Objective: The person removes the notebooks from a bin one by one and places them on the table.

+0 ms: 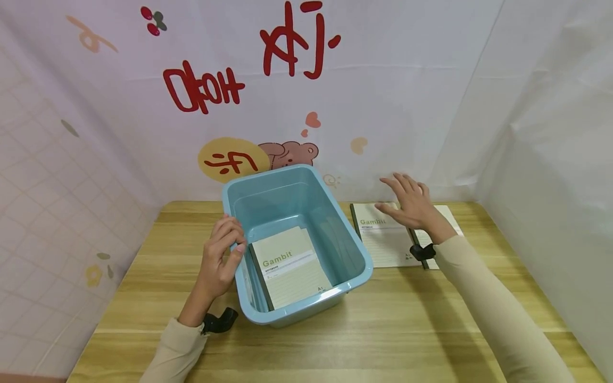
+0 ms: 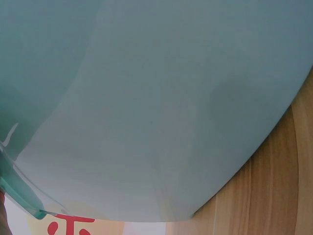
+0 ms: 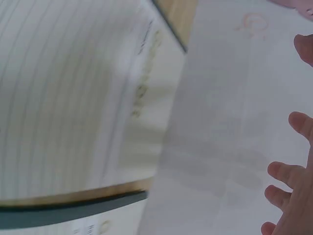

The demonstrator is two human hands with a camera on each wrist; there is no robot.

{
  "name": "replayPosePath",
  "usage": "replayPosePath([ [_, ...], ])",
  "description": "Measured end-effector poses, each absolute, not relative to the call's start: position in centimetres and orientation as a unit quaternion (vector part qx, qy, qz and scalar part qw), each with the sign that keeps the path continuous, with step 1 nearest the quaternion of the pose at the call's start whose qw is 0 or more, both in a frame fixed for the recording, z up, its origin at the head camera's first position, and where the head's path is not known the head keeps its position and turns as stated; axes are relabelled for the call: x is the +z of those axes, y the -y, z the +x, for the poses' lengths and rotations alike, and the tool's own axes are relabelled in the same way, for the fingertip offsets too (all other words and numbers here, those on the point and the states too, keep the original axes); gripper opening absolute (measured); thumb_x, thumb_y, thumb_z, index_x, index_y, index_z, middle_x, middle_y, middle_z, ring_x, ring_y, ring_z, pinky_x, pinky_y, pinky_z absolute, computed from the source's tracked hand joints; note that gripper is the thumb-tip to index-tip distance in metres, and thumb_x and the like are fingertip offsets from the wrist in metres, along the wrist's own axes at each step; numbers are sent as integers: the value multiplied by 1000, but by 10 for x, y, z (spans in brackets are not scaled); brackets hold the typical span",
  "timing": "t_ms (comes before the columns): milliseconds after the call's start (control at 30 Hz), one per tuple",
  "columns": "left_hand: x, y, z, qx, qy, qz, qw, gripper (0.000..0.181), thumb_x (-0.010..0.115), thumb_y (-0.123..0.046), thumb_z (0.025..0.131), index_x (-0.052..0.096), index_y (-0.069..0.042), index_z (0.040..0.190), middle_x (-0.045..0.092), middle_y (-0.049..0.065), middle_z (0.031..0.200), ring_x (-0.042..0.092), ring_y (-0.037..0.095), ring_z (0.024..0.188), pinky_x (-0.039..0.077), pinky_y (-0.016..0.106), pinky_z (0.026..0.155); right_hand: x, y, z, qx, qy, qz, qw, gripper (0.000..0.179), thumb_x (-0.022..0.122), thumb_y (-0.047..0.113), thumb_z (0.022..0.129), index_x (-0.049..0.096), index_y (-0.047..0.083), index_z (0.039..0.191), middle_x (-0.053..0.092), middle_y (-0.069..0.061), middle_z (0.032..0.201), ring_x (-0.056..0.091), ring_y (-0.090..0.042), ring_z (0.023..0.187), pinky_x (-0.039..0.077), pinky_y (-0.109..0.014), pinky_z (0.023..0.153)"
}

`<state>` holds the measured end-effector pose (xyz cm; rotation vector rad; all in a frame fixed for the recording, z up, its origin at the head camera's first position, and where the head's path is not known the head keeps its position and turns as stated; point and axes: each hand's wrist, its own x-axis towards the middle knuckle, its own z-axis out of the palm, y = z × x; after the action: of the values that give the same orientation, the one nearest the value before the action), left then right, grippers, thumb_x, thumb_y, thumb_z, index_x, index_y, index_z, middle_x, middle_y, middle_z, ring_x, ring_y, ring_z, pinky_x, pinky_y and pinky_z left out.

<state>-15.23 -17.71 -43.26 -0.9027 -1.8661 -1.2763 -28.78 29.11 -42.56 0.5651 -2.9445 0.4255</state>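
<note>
A light blue plastic bin [image 1: 358, 263] stands slightly turned on the table, its side wall filling most of the left wrist view. My left hand [image 1: 221, 261] grips its left rim, fingers curled over the edge. Inside the bin lies a cream Gambit notebook [image 1: 293, 274] with a dark spine, over another whose edge peeks out. To the right of the bin, a second Gambit notebook [image 1: 385, 247] lies face up beside another notebook [image 1: 449, 214], partly covered by my right arm. Over these my right hand [image 1: 413, 206] hovers with fingers spread, holding nothing.
The wooden table [image 1: 383, 335] ends at a white printed backdrop [image 1: 407, 96] behind the bin. White sheeting [image 1: 560, 175] hangs along the right side, and a grid-patterned sheet [image 1: 52, 213] along the left.
</note>
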Motion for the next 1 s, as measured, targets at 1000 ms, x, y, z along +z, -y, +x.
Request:
replayPosePath([
  [1000, -432, 177, -152, -492, 721, -344, 347, 15, 50, -1, 85, 58, -8, 75, 55, 8, 83, 50, 32, 101, 27, 52, 119, -326, -159, -269, 127, 947, 291, 50, 86, 54, 67, 92, 19, 33, 164, 3, -8, 174, -2, -34, 161, -5, -67, 124],
])
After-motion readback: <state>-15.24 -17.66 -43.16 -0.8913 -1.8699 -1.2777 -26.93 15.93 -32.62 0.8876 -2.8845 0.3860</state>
